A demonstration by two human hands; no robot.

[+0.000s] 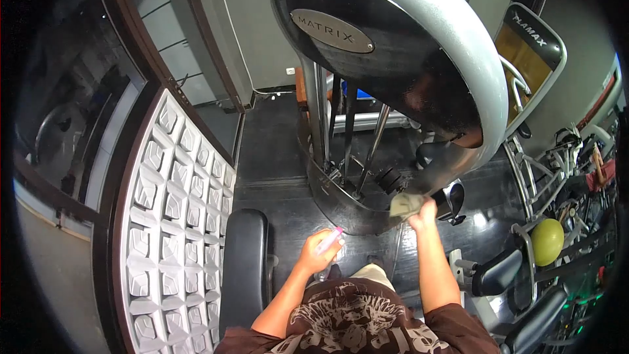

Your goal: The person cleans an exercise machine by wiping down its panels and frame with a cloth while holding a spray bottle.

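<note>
My left hand is closed around a small clear bottle with a pink top, held in front of my body. In my right hand is a bunched, pale olive cloth. The cloth is at the lower end of the curved silver frame of a gym machine, and appears to touch it. The machine's black panel bears an oval "MATRIX" plate. My right fingers are partly hidden by the cloth.
A black padded bench stands close on my left, beside a white textured wall panel. To the right are a black seat pad, a yellow-green ball and a "PLAMAX" machine. Metal rods rise inside the machine.
</note>
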